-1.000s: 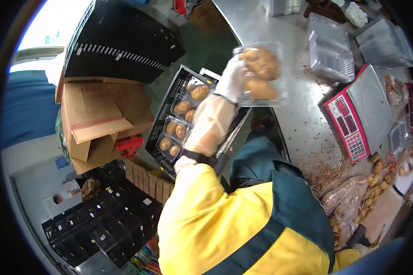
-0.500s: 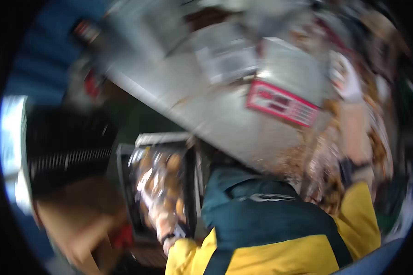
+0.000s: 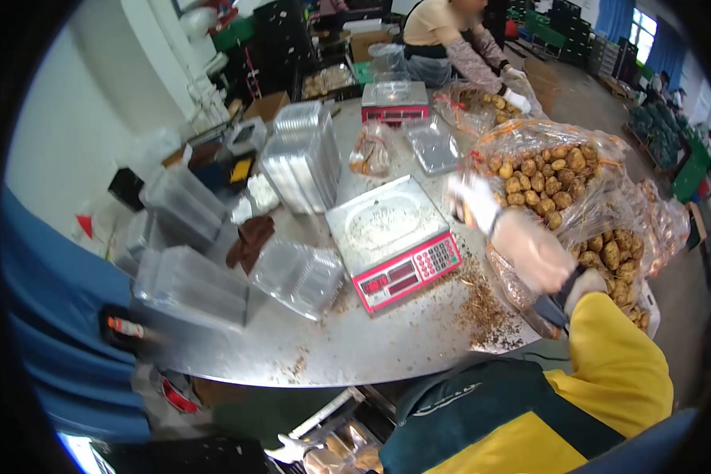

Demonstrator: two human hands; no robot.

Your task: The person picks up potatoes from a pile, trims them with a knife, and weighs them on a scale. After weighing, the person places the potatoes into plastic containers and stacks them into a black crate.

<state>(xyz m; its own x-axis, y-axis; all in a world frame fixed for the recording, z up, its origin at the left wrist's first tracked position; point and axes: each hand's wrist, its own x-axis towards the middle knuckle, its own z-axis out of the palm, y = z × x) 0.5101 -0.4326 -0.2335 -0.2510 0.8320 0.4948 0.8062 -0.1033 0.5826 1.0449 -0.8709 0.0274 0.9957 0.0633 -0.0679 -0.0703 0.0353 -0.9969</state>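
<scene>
My left hand (image 3: 292,450), in a white glove, is low in the view with its fingers stretched out at a crate (image 3: 328,412) below the table edge. Beside it in the crate lies a clear plastic pack of potatoes (image 3: 346,439). My right hand (image 3: 475,201), also gloved, is over the table between the scale (image 3: 391,241) and a large open plastic bag of potatoes (image 3: 549,180). Motion smears its fingers, so I cannot tell whether they hold anything. Under my right forearm is another bag of potatoes (image 3: 615,257). The scale's platform bears dirt marks.
Stacked clear plastic containers (image 3: 299,162) and more stacks (image 3: 191,286) stand to the left. A single clear container (image 3: 299,276) lies by the scale. Loose soil (image 3: 486,312) covers the table's right front. Across the table, a person (image 3: 450,39) handles another potato bag near a second scale (image 3: 395,103).
My view has swung up and turned toward the table. The crate and my left hand now sit at the bottom edge. My right hand is now beside the scale.
</scene>
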